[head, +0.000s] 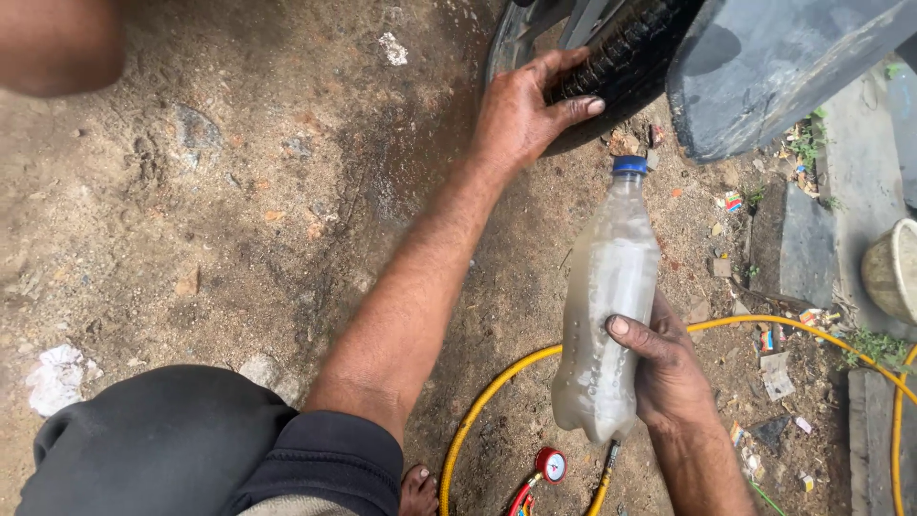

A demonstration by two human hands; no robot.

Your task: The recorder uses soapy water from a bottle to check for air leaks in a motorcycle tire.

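Note:
My left hand (527, 107) grips a black ribbed tyre (630, 53) at the top of the view, fingers curled over its tread and thumb on the sidewall. A metal wheel rim (511, 38) shows just left of that hand. My right hand (664, 368) holds a cloudy clear plastic bottle (608, 287) with a blue cap, upright and leaning slightly, a little below and right of the tyre. The bottle holds murky liquid.
A yellow hose (497, 382) curves over the dirt ground to a red pressure gauge (550, 465) near my bare foot (417, 489). A dark mudguard (764, 67) hangs over the tyre. Stone slabs (793, 244), litter and a pale bowl (893, 272) lie to the right.

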